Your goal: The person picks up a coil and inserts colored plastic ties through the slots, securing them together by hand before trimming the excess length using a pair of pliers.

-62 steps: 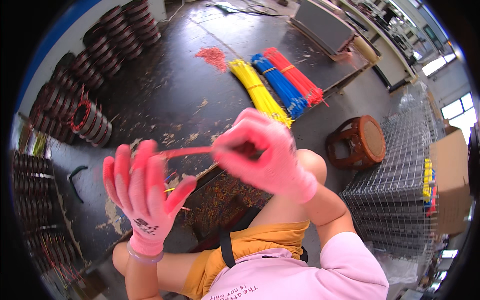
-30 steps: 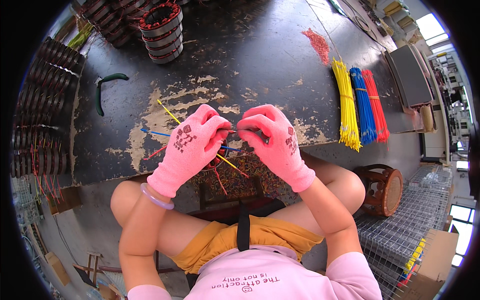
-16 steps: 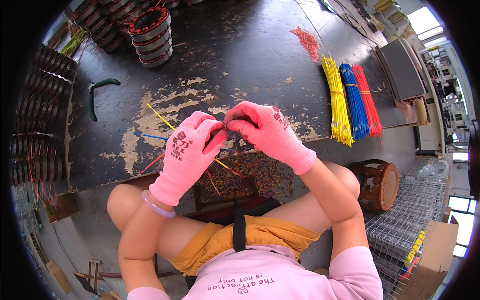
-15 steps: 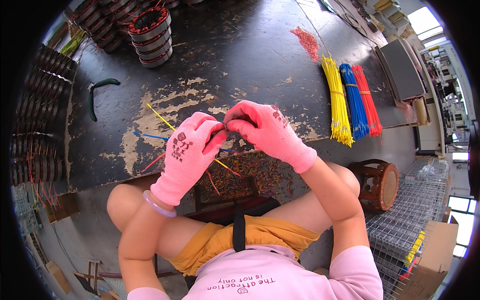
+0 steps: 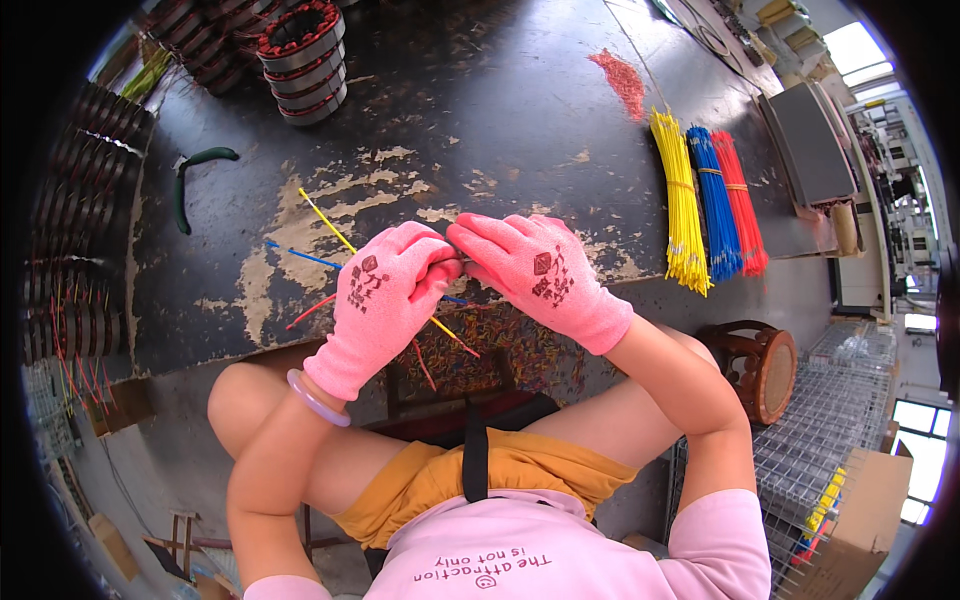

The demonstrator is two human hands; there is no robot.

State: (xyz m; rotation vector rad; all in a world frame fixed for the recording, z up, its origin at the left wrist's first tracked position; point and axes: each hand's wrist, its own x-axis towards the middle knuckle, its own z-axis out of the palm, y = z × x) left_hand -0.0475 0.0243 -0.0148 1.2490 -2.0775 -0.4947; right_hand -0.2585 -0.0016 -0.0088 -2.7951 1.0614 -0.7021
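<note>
Both my hands wear pink gloves and meet fingertip to fingertip above the front edge of the dark table. My left hand (image 5: pixel 385 290) is closed round a few insulated wires: a yellow wire (image 5: pixel 328 220), a blue wire (image 5: pixel 305 256) and a red wire (image 5: pixel 310 312) stick out past its far-left side. Wire ends also poke out below its palm, toward my lap. My right hand (image 5: pixel 540 270) has its fingers pressed together against the left fingertips. What lies between its thumb and fingers is hidden.
Tied yellow (image 5: pixel 680 200), blue (image 5: pixel 713 205) and red wire bundles (image 5: pixel 740 205) lie to the right. Green-handled pliers (image 5: pixel 182 195) lie left, near stacked motor stators (image 5: pixel 303 65). Red scraps (image 5: pixel 620 85) are at the back. A wooden stool (image 5: pixel 760 365) stands at right.
My right hand has turned so its back faces up more, and its fingers have straightened and drawn together. The left hand still keeps the wires, almost in place.
</note>
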